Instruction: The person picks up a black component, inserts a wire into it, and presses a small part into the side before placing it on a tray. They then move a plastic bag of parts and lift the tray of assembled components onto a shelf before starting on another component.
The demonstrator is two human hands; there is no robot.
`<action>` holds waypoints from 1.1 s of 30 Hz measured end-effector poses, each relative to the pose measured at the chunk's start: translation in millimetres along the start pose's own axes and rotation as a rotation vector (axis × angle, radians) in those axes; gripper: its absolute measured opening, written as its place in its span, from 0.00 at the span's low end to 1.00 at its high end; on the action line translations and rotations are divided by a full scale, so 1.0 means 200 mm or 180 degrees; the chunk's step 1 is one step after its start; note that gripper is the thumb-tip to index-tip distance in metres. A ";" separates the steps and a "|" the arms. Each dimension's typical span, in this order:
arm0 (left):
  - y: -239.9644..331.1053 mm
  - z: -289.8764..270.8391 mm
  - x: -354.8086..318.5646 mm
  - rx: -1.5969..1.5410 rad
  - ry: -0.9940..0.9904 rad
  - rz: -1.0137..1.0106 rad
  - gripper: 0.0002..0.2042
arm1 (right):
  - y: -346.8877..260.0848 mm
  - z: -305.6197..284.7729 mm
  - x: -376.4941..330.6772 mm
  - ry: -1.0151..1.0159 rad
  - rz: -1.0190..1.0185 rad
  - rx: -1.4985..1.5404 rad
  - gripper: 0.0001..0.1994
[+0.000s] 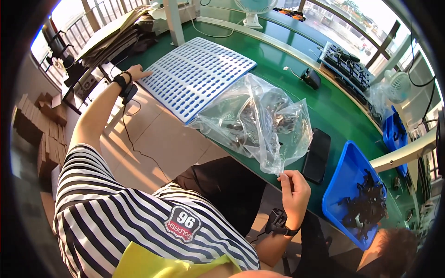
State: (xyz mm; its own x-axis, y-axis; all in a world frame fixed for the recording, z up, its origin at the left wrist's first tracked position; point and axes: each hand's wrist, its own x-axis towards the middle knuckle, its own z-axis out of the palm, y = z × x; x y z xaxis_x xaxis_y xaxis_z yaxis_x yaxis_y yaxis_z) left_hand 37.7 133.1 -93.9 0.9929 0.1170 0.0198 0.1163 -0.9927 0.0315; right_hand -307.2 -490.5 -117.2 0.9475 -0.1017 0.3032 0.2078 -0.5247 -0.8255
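dark parts inside the crumpled clear bag (259,120) blur together, too indistinct to identify.

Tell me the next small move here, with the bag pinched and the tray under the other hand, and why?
Probably lift the clear bag by its corner: the right hand pinches it, dark parts sit inside, and the left hand steadies the white slotted tray.

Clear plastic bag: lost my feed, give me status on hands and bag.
Right hand pinching corner of clear plastic bag. Left hand on edge of white perforated tray. Black phone lies beside bag, blue bin further right.
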 end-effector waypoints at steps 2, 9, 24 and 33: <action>0.04 0.00 -0.07 -0.1126 -0.0349 -0.0504 0.44 | 0.00 -0.01 -0.01 -0.0021 0.0030 -0.0023 0.07; -0.12 -0.05 0.00 -0.0577 -0.1172 -0.0497 0.41 | -0.03 0.00 0.00 0.0041 -0.0041 0.0104 0.08; -0.18 -0.20 -0.40 -0.5064 -0.0932 0.0378 0.23 | 0.00 0.02 -0.02 -0.0029 -0.0239 0.0258 0.09; -0.63 -0.01 -0.63 -0.5596 -0.0227 0.0594 0.23 | 0.06 -0.01 -0.02 0.0150 -0.0099 0.0155 0.10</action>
State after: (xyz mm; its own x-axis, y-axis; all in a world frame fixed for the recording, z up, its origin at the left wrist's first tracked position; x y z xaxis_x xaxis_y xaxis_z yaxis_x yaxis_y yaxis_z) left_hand -101.3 244.6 -97.5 0.9934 -0.0325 0.1101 -0.1006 0.2158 0.9712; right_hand -308.3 -497.8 -127.2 0.9281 -0.1264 0.3503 0.2497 -0.4866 -0.8372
